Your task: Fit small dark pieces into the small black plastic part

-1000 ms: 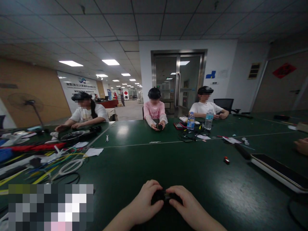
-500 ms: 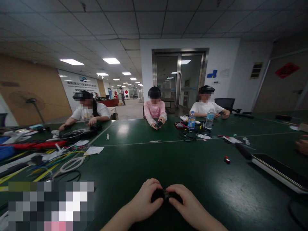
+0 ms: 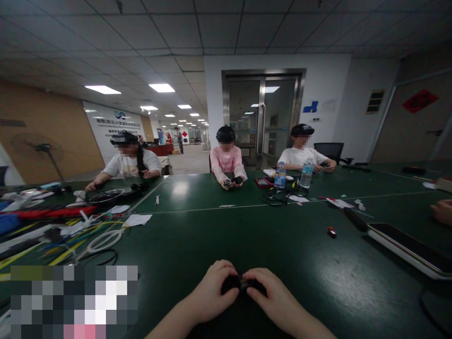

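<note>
Low in the middle of the head view, a small black object [image 3: 243, 283] is held just above or on the dark green table [image 3: 197, 240]. My left hand [image 3: 216, 291] curls round its left end, thumb in front and fingers behind. Its right end is gripped the same way by my right hand [image 3: 271, 294]. The fingertips of both hands are close together near its middle. Palms and fingers hide most of the object, so its exact shape cannot be made out.
Cables [image 3: 105, 241] and tools crowd the left side. A paper [image 3: 138, 220] and a wrench [image 3: 157, 200] lie beyond. On the right are a large phone-like device [image 3: 406, 249] and a small red item [image 3: 331, 232]. Bottles [image 3: 280, 176] stand farther back. Three people sit opposite; another person's hand [image 3: 442, 212] shows at right.
My hands keep their hold with hardly any movement. The person opposite in pink has parted their hands over a dark object. The view has shifted slightly.
</note>
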Demonstrator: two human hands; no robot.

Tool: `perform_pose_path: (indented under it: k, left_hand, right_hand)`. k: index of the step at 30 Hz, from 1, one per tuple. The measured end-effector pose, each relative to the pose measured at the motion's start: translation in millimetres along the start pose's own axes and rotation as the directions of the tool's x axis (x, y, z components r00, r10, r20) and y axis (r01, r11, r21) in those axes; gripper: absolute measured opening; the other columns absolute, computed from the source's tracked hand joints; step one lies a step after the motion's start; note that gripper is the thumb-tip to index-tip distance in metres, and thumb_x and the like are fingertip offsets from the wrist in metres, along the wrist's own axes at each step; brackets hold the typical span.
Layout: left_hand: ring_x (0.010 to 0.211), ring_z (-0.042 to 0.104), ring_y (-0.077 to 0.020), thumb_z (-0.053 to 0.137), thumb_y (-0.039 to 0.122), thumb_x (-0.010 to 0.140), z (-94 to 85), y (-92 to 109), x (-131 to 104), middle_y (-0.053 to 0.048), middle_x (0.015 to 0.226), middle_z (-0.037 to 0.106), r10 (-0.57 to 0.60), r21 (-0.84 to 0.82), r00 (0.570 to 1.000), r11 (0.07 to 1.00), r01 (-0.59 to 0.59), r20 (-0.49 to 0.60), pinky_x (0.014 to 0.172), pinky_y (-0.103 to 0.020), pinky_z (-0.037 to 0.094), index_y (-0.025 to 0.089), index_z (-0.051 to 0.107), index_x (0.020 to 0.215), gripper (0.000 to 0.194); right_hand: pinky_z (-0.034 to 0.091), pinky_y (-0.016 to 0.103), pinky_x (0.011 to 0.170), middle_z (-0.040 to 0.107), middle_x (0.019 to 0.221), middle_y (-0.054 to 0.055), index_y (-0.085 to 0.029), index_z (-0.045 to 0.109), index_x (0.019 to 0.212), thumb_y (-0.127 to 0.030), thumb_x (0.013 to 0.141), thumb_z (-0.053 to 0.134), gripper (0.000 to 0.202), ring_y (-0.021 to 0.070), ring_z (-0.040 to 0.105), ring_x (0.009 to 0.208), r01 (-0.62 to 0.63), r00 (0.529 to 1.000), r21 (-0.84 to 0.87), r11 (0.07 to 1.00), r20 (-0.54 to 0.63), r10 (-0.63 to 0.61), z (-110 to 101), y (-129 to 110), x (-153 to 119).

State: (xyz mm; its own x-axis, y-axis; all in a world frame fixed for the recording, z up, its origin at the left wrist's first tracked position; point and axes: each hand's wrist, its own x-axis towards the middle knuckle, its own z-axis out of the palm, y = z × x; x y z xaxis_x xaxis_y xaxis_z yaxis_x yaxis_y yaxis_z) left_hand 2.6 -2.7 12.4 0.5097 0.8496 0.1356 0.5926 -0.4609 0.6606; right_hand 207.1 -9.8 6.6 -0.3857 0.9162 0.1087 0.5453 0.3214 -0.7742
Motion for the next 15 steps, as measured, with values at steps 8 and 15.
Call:
perform_pose_path:
  k: [8, 15]
  left_hand:
    - [0.103, 0.048, -0.0207, 0.056, 0.023, 0.077, 0.8, -2.5, -0.6, -0.006, 0.112, 0.052, 0.001, -0.023, 1.000, 1.000, -0.001, 0.001, 0.092, -0.033, 0.039, 0.020, 0.058, 0.102, 0.024]
    - [0.106, 0.046, -0.0222, 0.057, 0.023, 0.076, 1.5, -4.8, 0.3, -0.007, 0.114, 0.051, 0.000, -0.027, 1.000, 1.000, 0.000, 0.006, 0.094, -0.035, 0.037, 0.020, 0.057, 0.107, 0.031]
  right_hand:
    - [0.040, 0.034, 0.093, 0.062, 0.111, 0.003, -0.027, 0.062, 0.107, -0.025, 0.076, 0.058, 0.031, 0.0219, 0.054, 0.106, -0.011, 1.000, -0.004, 1.000, 0.004, 0.011, -0.9, -0.9, -1.3]
    - [0.040, 0.035, 0.093, 0.063, 0.109, 0.003, -0.027, 0.064, 0.102, -0.024, 0.079, 0.055, 0.025, 0.0217, 0.054, 0.105, 0.011, 1.000, -0.020, 1.000, 0.020, -0.011, -1.0, -1.8, 0.2]
